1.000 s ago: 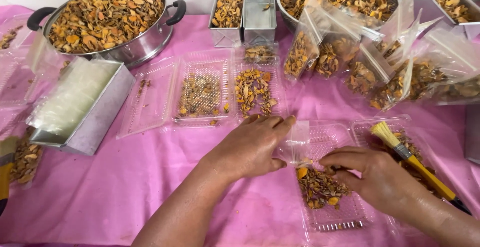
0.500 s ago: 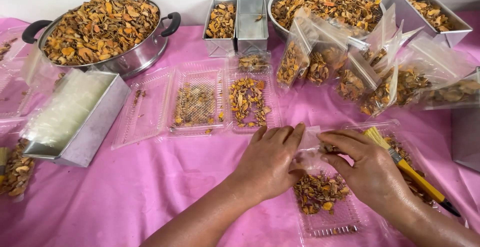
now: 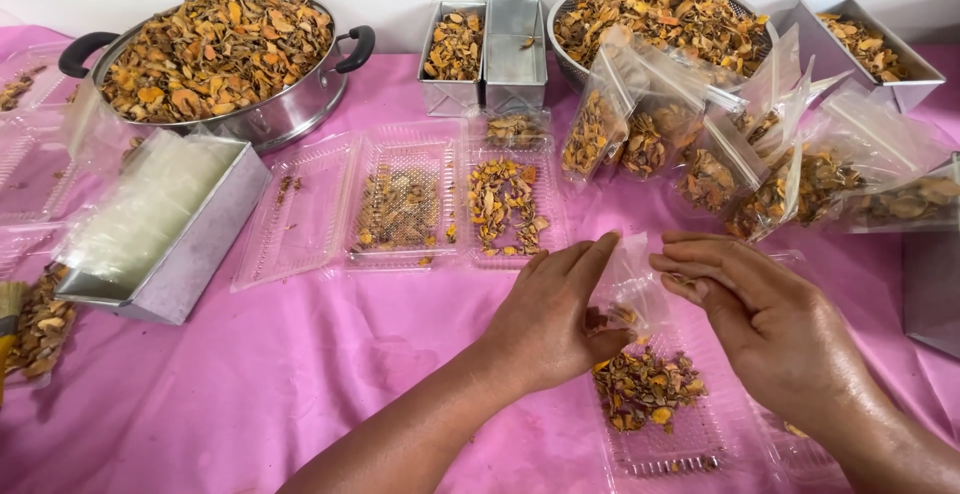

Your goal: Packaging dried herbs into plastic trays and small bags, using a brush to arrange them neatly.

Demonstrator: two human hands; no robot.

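Observation:
My left hand (image 3: 553, 319) and my right hand (image 3: 765, 319) meet over a clear plastic tray (image 3: 690, 444) on the pink cloth. Between their fingertips they hold a small clear plastic bag (image 3: 632, 289), its mouth pulled apart above the tray. Several dried orange-brown slices (image 3: 645, 389) lie in the tray right below the bag. A few slices show inside the bag's lower part. The bag's edges are partly hidden by my fingers.
A large pot (image 3: 215, 49) of dried slices stands far left, a metal bowl (image 3: 660, 14) of them far right. Filled clear bags (image 3: 740, 154) lean behind my hands. Clear trays (image 3: 400, 204), metal tins (image 3: 485, 49) and a tin of empty bags (image 3: 160, 224) lie to the left.
The yellow brush that was by my right hand is out of sight. Both hands have risen off the tray and now pinch the small bag open between them.

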